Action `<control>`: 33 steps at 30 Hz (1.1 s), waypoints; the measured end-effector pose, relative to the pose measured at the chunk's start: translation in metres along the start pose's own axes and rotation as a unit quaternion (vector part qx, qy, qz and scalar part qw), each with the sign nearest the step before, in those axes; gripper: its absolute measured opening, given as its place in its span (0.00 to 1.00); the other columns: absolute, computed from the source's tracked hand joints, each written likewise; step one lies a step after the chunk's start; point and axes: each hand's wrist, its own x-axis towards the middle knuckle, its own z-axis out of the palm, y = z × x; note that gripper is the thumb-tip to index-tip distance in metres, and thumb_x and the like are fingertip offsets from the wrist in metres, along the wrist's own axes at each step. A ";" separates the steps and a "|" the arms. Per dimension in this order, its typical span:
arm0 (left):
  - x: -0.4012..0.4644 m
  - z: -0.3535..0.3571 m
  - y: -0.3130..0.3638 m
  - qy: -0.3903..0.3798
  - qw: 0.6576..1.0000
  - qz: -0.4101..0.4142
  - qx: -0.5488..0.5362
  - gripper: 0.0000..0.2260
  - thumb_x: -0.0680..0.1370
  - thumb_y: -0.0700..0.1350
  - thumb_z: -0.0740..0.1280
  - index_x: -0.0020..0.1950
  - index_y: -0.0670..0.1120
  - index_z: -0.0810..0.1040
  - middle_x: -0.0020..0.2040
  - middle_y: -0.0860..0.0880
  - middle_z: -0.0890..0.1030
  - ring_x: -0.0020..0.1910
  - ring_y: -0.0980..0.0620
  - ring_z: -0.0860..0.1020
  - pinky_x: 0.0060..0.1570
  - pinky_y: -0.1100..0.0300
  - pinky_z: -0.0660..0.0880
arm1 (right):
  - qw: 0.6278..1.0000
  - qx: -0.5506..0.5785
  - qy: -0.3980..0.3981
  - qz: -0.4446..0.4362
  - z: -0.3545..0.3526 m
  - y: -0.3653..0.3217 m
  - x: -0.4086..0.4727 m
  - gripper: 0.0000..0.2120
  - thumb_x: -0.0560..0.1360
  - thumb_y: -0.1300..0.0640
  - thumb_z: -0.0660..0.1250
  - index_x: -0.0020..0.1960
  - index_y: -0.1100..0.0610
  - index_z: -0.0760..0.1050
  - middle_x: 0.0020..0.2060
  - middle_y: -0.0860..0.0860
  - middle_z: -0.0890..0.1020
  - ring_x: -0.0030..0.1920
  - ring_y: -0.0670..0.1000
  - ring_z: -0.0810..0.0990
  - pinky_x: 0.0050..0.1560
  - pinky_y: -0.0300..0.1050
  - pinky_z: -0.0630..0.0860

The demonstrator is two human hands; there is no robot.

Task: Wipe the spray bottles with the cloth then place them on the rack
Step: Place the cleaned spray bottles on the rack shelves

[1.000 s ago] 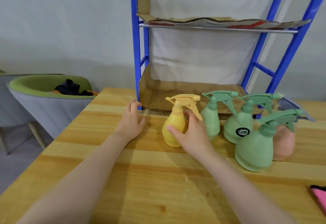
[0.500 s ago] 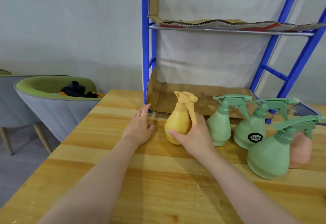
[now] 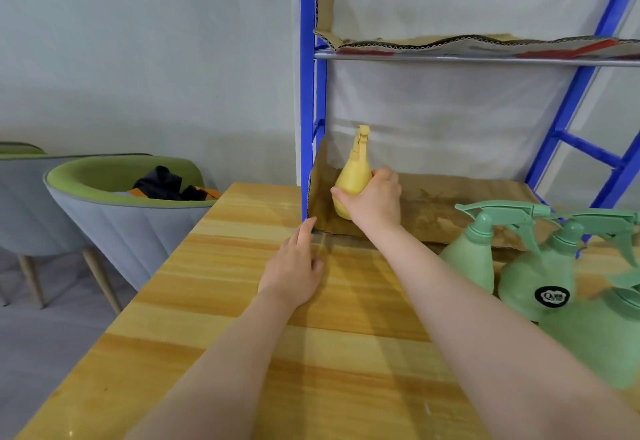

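Just right of the frame's centre, the right hand (image 3: 375, 199) gripped the pear-shaped yellow plastic spray bottle (image 3: 351, 180) round its belly, holding it upright over the brown cardboard liner (image 3: 450, 204) on the bottom shelf of the blue metal rack (image 3: 308, 93), close beside the left upright. The left hand (image 3: 294, 266) rested on the pale wooden worktop (image 3: 225, 335) with relaxed fingers, holding nothing. Whether the bottle's base touched the liner could not be told, so letting go early might have tipped it. Its trigger head could have knocked the post. The three green plastic spray bottles (image 3: 540, 277) at the right edge stood near the forearm, which might have toppled them on drawing back
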 end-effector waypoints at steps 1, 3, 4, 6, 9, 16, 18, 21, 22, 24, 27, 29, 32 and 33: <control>0.001 0.001 0.000 0.003 1.000 0.001 0.003 0.31 0.79 0.44 0.61 0.78 0.54 0.49 0.72 0.51 0.68 0.60 0.50 0.74 0.47 0.57 0.76 | 1.000 -0.004 0.004 -0.002 0.004 -0.001 0.004 0.40 0.67 0.37 0.76 0.67 0.61 0.66 0.63 0.56 0.72 0.65 0.58 0.71 0.56 0.49 0.75; 0.001 0.003 -0.001 0.007 1.000 -0.001 0.012 0.32 0.79 0.44 0.61 0.79 0.54 0.49 0.72 0.50 0.69 0.60 0.49 0.75 0.48 0.57 0.74 | 1.000 -0.014 0.008 -0.006 0.013 -0.003 0.012 0.40 0.67 0.37 0.76 0.66 0.62 0.66 0.63 0.57 0.72 0.65 0.58 0.70 0.56 0.50 0.74; 0.001 0.003 -0.001 0.009 1.000 -0.001 0.015 0.32 0.79 0.44 0.61 0.79 0.53 0.49 0.72 0.50 0.70 0.60 0.49 0.75 0.49 0.57 0.74 | 1.000 -0.018 0.010 -0.007 0.017 -0.004 0.016 0.41 0.67 0.37 0.76 0.66 0.63 0.66 0.64 0.57 0.72 0.65 0.58 0.70 0.57 0.50 0.74; 0.001 0.003 -0.001 0.011 1.000 0.003 0.020 0.32 0.79 0.44 0.60 0.79 0.53 0.49 0.74 0.50 0.68 0.63 0.48 0.73 0.51 0.56 0.73 | 1.000 -0.023 0.013 -0.003 0.025 -0.007 0.023 0.42 0.67 0.36 0.76 0.67 0.63 0.66 0.64 0.57 0.71 0.65 0.58 0.71 0.57 0.50 0.75; 0.001 0.004 -0.001 0.011 1.000 0.013 0.022 0.31 0.79 0.45 0.60 0.79 0.53 0.49 0.76 0.52 0.63 0.66 0.48 0.72 0.55 0.55 0.74 | 0.999 -0.027 0.022 0.005 0.032 -0.009 0.030 0.44 0.66 0.36 0.76 0.69 0.63 0.65 0.66 0.58 0.71 0.66 0.59 0.71 0.57 0.51 0.78; 0.003 0.005 -0.002 0.006 1.000 0.014 0.010 0.31 0.78 0.44 0.60 0.79 0.53 0.51 0.77 0.52 0.62 0.68 0.48 0.70 0.60 0.53 0.74 | 0.999 -0.028 0.035 0.015 0.039 -0.008 0.029 0.45 0.66 0.37 0.76 0.70 0.63 0.63 0.68 0.59 0.69 0.67 0.59 0.69 0.56 0.51 0.77; 0.003 0.005 -0.003 0.005 1.000 0.014 0.010 0.31 0.78 0.44 0.60 0.79 0.53 0.51 0.77 0.52 0.62 0.68 0.49 0.70 0.60 0.52 0.75 | 0.999 -0.026 0.030 0.021 0.038 -0.010 0.029 0.45 0.66 0.37 0.76 0.70 0.63 0.63 0.68 0.58 0.69 0.68 0.59 0.69 0.57 0.51 0.77; 0.003 0.004 -0.002 0.002 1.000 0.015 0.008 0.31 0.78 0.44 0.60 0.79 0.53 0.51 0.77 0.52 0.62 0.69 0.49 0.69 0.61 0.52 0.74 | 0.999 -0.022 0.011 0.029 0.035 -0.008 0.027 0.45 0.67 0.36 0.75 0.71 0.62 0.62 0.68 0.59 0.68 0.67 0.59 0.67 0.60 0.51 0.74; 0.004 0.004 -0.001 0.001 1.000 0.015 0.009 0.31 0.78 0.44 0.60 0.79 0.53 0.51 0.78 0.52 0.61 0.70 0.50 0.69 0.61 0.53 0.75 | 0.999 -0.024 0.002 0.031 0.032 -0.006 0.026 0.46 0.67 0.35 0.74 0.72 0.62 0.61 0.68 0.59 0.68 0.68 0.60 0.67 0.61 0.51 0.72; 0.005 0.002 0.000 0.001 1.000 0.014 0.010 0.31 0.78 0.44 0.60 0.79 0.54 0.50 0.78 0.53 0.61 0.69 0.50 0.69 0.61 0.53 0.74 | 0.999 -0.026 -0.011 0.032 0.024 -0.003 0.020 0.48 0.69 0.34 0.73 0.75 0.62 0.57 0.70 0.59 0.66 0.69 0.61 0.65 0.65 0.52 0.70; 0.004 0.002 0.000 -0.004 1.000 0.011 0.012 0.31 0.78 0.44 0.60 0.79 0.54 0.51 0.78 0.53 0.61 0.68 0.49 0.70 0.59 0.53 0.75 | 0.999 -0.015 -0.032 0.012 0.003 0.001 0.000 0.47 0.73 0.39 0.71 0.78 0.61 0.52 0.74 0.59 0.61 0.73 0.60 0.61 0.69 0.52 0.67; 0.003 0.001 0.000 -0.007 1.000 0.011 0.014 0.31 0.78 0.44 0.60 0.79 0.54 0.51 0.78 0.52 0.61 0.68 0.48 0.71 0.58 0.52 0.75 | 0.999 -0.011 -0.046 -0.009 -0.017 0.003 -0.020 0.44 0.75 0.43 0.70 0.79 0.60 0.51 0.75 0.58 0.60 0.75 0.59 0.60 0.70 0.51 0.65; 0.002 0.000 0.000 -0.016 1.000 0.014 0.014 0.31 0.78 0.44 0.60 0.79 0.55 0.52 0.78 0.51 0.61 0.69 0.46 0.70 0.58 0.51 0.75 | 0.997 -0.002 -0.059 -0.048 -0.048 0.008 -0.057 0.38 0.77 0.49 0.69 0.78 0.59 0.54 0.75 0.56 0.62 0.75 0.57 0.61 0.72 0.49 0.63; 0.002 0.000 0.001 -0.020 1.000 0.014 0.013 0.31 0.78 0.44 0.60 0.79 0.55 0.52 0.77 0.51 0.62 0.68 0.46 0.70 0.58 0.50 0.74 | 0.996 -0.002 -0.061 -0.061 -0.058 0.012 -0.071 0.36 0.77 0.50 0.68 0.78 0.59 0.55 0.75 0.56 0.63 0.75 0.56 0.61 0.72 0.48 0.62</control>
